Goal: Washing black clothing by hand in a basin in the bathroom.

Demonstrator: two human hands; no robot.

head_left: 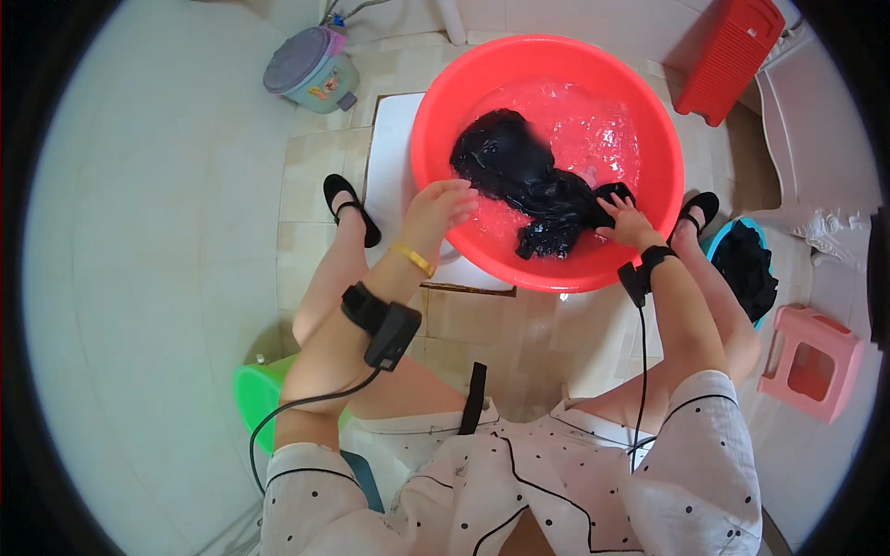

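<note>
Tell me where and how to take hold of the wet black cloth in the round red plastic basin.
Take the wet black cloth by its narrow right end, where the right grip is, probably best from the right, over the near rim of the round red plastic basin. That end is bunched near the rim; the left part spreads wider.

The large, round, red basin (pixel 660 148) looks like smooth, glossy plastic. The soaked black cloth garment (pixel 556 195) inside has a wet, creased sheen; the bundled black cloth (pixel 744 269) looks matt. The tall red plastic washboard (pixel 732 60) is textured, the pink plastic stool (pixel 816 332) smooth.
</note>
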